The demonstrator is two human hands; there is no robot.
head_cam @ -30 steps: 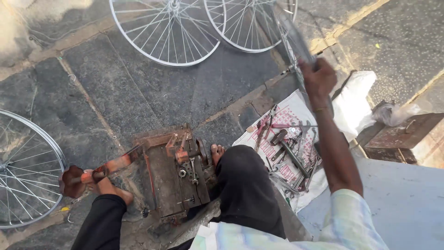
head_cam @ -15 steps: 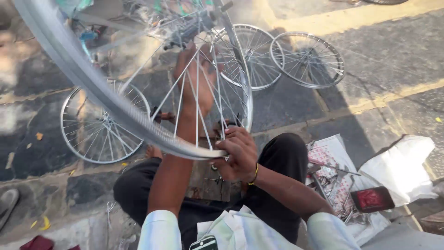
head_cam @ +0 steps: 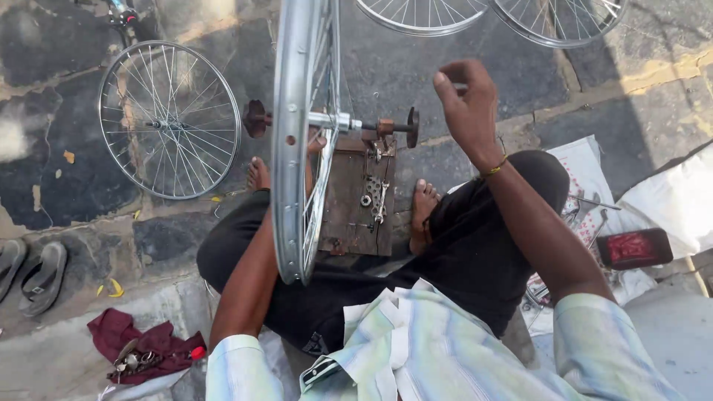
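Observation:
A silver bicycle wheel [head_cam: 297, 148] stands upright, edge-on to me, with its hub axle [head_cam: 342, 121] resting on a rusty metal stand [head_cam: 349, 215] between my bare feet. My left arm reaches along the wheel's near side. My left hand [head_cam: 317, 144] is by the hub, mostly hidden behind the rim and spokes. My right hand [head_cam: 468, 104] is raised to the right of the wheel, above the stand's crank handle [head_cam: 397, 126]. Its fingers are curled shut and it is clear of the wheel.
A loose spoked wheel [head_cam: 171, 119] lies on the stone paving to the left, and two more wheels [head_cam: 520, 15] at the top. Sandals [head_cam: 37, 275] and a maroon cloth [head_cam: 145, 349] sit at lower left. Tools on a white sheet [head_cam: 587, 178] and a red box [head_cam: 635, 247] lie to the right.
The wheel, held up close in both hands half a second ago, now stands upright on the stand. My right hand has come off it and lifted to the right.

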